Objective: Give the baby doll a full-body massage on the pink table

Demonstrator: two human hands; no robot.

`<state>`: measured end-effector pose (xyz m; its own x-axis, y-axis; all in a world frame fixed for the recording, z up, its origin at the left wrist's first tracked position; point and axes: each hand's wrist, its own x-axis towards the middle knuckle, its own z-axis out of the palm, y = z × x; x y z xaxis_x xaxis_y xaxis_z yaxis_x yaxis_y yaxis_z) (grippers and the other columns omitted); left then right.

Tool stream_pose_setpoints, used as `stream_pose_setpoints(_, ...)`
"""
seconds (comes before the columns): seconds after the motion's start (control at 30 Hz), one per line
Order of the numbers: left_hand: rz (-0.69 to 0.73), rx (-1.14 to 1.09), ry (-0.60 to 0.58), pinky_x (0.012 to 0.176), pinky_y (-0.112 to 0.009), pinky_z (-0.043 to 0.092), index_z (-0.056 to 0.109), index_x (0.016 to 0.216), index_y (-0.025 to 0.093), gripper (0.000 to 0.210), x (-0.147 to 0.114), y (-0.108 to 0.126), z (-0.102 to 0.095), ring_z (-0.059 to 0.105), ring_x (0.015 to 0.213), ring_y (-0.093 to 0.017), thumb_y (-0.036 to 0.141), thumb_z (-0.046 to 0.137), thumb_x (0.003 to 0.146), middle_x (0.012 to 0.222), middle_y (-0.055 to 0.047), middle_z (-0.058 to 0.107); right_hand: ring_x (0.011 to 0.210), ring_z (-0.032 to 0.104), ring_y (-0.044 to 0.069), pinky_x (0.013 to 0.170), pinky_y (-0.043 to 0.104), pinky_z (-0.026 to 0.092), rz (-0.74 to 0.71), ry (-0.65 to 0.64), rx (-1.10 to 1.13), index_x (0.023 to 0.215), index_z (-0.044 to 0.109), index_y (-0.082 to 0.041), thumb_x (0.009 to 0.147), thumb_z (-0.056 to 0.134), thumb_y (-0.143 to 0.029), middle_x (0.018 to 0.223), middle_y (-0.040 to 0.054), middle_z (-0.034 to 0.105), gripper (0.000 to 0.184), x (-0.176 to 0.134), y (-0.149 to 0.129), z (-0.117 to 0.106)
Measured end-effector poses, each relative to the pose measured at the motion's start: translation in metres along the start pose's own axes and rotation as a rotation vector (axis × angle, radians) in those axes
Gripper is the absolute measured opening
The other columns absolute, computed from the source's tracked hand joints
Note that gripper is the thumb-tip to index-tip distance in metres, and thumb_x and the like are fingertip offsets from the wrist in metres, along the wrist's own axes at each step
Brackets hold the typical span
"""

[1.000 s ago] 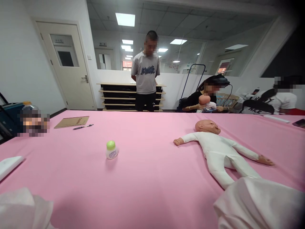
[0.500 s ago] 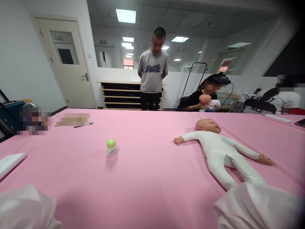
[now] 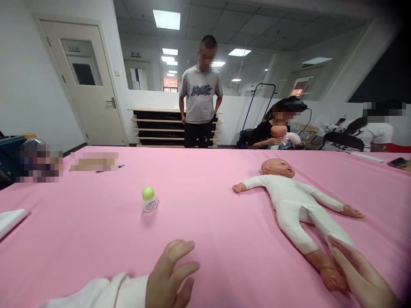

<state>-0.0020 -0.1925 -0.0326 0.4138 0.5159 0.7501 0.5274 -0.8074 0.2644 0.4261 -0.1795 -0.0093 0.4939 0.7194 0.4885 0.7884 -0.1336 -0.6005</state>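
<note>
A baby doll (image 3: 290,199) in a white suit lies on its back on the pink-covered table (image 3: 205,214), arms spread and head toward the far edge. My right hand (image 3: 362,269) is beside the doll's feet, fingers stretched out, hiding part of one leg; I cannot tell whether it touches. My left hand (image 3: 175,273) hovers over the cloth at the front, fingers apart and nothing in them. Beyond it stands a small clear jar with a green lid (image 3: 149,199), upright and apart from the hand.
A white flat object (image 3: 12,220) lies at the left edge. A pen (image 3: 111,168) lies at the back left near a blurred item. Behind the table a person (image 3: 201,94) stands, and another person (image 3: 272,128) holds a doll. A phone (image 3: 398,162) is at the far right.
Both my hands have come into view over the table; before, only pale sleeves showed. The standing person's arms have come from behind the back to the sides.
</note>
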Motion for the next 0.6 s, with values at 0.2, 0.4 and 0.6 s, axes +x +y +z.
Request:
stream_pose_setpoints(0.2, 0.001, -0.193, -0.382, 0.086, -0.034, 0.042, 0.047, 0.107, 0.019, 0.031, 0.031, -0.024, 0.021, 0.049, 0.101, -0.016, 0.007, 0.037, 0.079, 0.110, -0.008, 0.054, 0.108, 0.053, 0.026, 0.093, 0.042, 0.043, 0.016, -0.170, 0.213, 0.095, 0.060, -0.022, 0.077, 0.036, -0.052, 0.106, 0.0082, 0.062, 0.043, -0.077, -0.043, 0.033)
stream_pose_setpoints(0.4, -0.071, -0.289, -0.473, 0.080, -0.028, 0.043, 0.055, 0.095, 0.021, 0.030, 0.021, -0.033, 0.027, 0.051, 0.092, -0.014, 0.005, 0.037, 0.077, 0.101, -0.004, 0.058, 0.113, 0.049, 0.023, 0.097, 0.042, 0.040, -0.348, -0.482, -0.050, 0.112, 0.056, -0.019, 0.081, 0.039, -0.040, 0.122, 0.0081, 0.053, 0.041, -0.093, -0.084, 0.093)
stream_pose_setpoints(0.6, -0.086, -0.271, -0.508, 0.076, -0.027, 0.042, 0.057, 0.088, 0.020, 0.026, 0.019, -0.038, 0.031, 0.052, 0.080, -0.012, 0.006, 0.039, 0.077, 0.084, -0.001, 0.061, 0.122, 0.040, 0.023, 0.103, 0.045, 0.032, -0.418, -0.542, -0.184, 0.122, 0.049, -0.019, 0.084, 0.035, -0.039, 0.132, 0.0078, 0.043, 0.045, -0.093, -0.087, 0.100)
